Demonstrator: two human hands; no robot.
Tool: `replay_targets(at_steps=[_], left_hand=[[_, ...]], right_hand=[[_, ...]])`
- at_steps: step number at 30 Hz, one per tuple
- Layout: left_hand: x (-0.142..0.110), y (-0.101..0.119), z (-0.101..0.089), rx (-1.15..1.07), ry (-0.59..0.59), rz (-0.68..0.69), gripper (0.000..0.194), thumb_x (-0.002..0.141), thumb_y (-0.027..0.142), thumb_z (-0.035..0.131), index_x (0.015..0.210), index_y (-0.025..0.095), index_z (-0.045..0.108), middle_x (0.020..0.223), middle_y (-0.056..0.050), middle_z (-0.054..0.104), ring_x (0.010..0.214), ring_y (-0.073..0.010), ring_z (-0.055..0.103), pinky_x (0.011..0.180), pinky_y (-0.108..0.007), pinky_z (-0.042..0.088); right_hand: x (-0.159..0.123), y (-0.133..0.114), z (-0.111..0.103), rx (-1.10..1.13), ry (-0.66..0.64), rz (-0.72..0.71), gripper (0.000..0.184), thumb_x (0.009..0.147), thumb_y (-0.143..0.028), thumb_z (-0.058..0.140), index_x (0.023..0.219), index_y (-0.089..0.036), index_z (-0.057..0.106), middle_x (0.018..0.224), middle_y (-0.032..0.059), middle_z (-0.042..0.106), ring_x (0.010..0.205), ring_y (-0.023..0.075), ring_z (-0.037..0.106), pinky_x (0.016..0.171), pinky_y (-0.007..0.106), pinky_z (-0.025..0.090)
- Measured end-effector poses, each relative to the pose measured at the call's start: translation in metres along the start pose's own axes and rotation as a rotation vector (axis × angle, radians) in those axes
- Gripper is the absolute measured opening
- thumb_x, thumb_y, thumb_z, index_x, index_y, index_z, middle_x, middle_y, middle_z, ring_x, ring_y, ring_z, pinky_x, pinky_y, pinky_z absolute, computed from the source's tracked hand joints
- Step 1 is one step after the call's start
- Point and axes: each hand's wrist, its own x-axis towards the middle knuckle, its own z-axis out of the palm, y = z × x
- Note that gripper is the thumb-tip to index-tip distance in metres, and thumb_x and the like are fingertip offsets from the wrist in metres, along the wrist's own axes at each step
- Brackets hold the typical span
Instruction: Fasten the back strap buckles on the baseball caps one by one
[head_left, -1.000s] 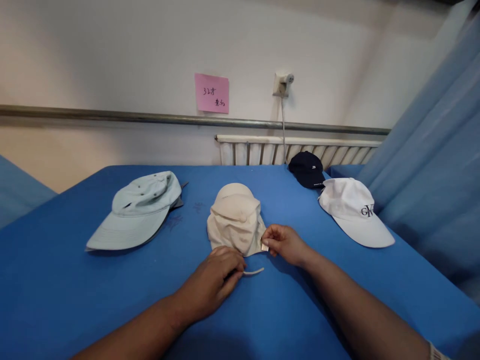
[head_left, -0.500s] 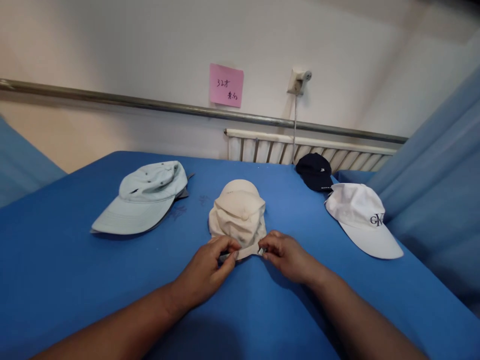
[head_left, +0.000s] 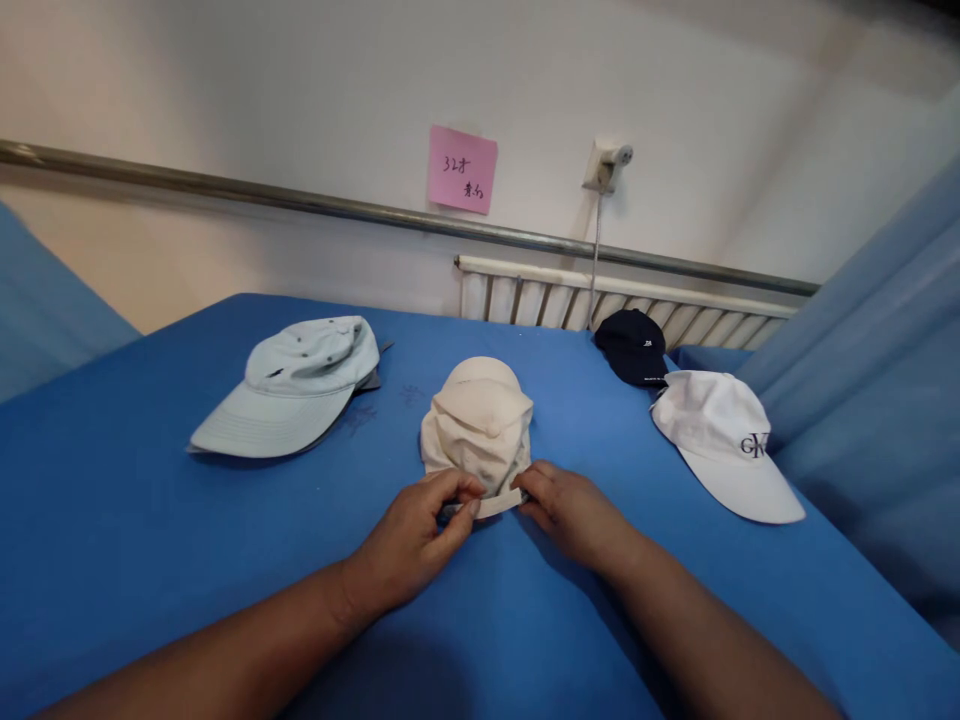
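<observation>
A cream baseball cap point(head_left: 484, 420) lies on the blue-covered table point(head_left: 247, 580), its brim pointing away from me and its back strap point(head_left: 499, 503) toward me. My left hand point(head_left: 420, 530) pinches the left part of the strap between thumb and fingers. At the strap's right end, my right hand point(head_left: 566, 510) is closed on it, and its fingers hide the metal buckle there. A short span of the strap shows between both hands.
To the left rests a pale blue cap point(head_left: 292, 385) on top of something dark. On the right are a white cap point(head_left: 724, 440) and a black cap point(head_left: 631, 345). Behind stand a radiator point(head_left: 540, 295), a metal rail point(head_left: 337, 207) and a blue curtain point(head_left: 877, 370).
My right hand's fingers have closed further over the strap's right end, covering the buckle that showed before. My left hand keeps its pinch. The view has shifted slightly.
</observation>
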Motion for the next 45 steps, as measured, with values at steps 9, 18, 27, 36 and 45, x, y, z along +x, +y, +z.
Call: replay_targets(at_steps=[9, 18, 27, 36, 45], left_hand=[[-0.001, 0.004, -0.005, -0.010, 0.063, 0.090, 0.012, 0.088, 0.028, 0.056, 0.093, 0.021, 0.064, 0.089, -0.001, 0.067, 0.085, -0.0165, 0.061, 0.080, -0.028, 0.046], [0.001, 0.000, -0.001, 0.018, 0.041, 0.121, 0.017, 0.092, 0.029, 0.052, 0.084, 0.020, 0.065, 0.076, 0.001, 0.064, 0.081, -0.0156, 0.055, 0.087, -0.031, 0.039], [0.004, 0.008, 0.000, -0.025, 0.042, 0.015, 0.020, 0.089, 0.030, 0.053, 0.082, 0.020, 0.069, 0.073, 0.001, 0.065, 0.076, -0.0162, 0.056, 0.078, -0.029, 0.040], [0.003, 0.005, 0.001, -0.056, 0.025, -0.001, 0.018, 0.087, 0.028, 0.056, 0.080, 0.020, 0.070, 0.077, 0.000, 0.068, 0.079, -0.0160, 0.058, 0.078, -0.028, 0.041], [0.004, 0.004, 0.001, -0.003, 0.041, 0.033, 0.016, 0.086, 0.026, 0.056, 0.079, 0.020, 0.070, 0.073, 0.001, 0.067, 0.074, -0.0147, 0.057, 0.075, -0.027, 0.041]], right_hand=[[0.000, 0.008, 0.009, 0.171, 0.454, -0.186, 0.021, 0.089, -0.020, 0.060, 0.110, -0.022, 0.058, 0.100, 0.0063, 0.063, 0.083, 0.0166, 0.062, 0.075, 0.029, 0.052], [-0.002, 0.002, 0.012, 0.113, 0.458, -0.231, 0.022, 0.090, -0.019, 0.058, 0.112, -0.021, 0.058, 0.097, 0.0074, 0.064, 0.087, 0.0186, 0.062, 0.075, 0.031, 0.053], [-0.002, -0.001, 0.011, 0.124, 0.434, -0.269, 0.020, 0.091, -0.021, 0.059, 0.111, -0.021, 0.058, 0.097, 0.0073, 0.065, 0.085, 0.0183, 0.062, 0.073, 0.030, 0.053], [-0.002, -0.006, 0.011, 0.137, 0.395, -0.277, 0.020, 0.091, -0.019, 0.059, 0.111, -0.021, 0.059, 0.097, 0.0069, 0.065, 0.090, 0.0189, 0.062, 0.076, 0.031, 0.053], [-0.003, -0.004, 0.013, 0.135, 0.386, -0.296, 0.022, 0.091, -0.019, 0.058, 0.113, -0.022, 0.058, 0.100, 0.0076, 0.065, 0.091, 0.0187, 0.062, 0.077, 0.031, 0.053]])
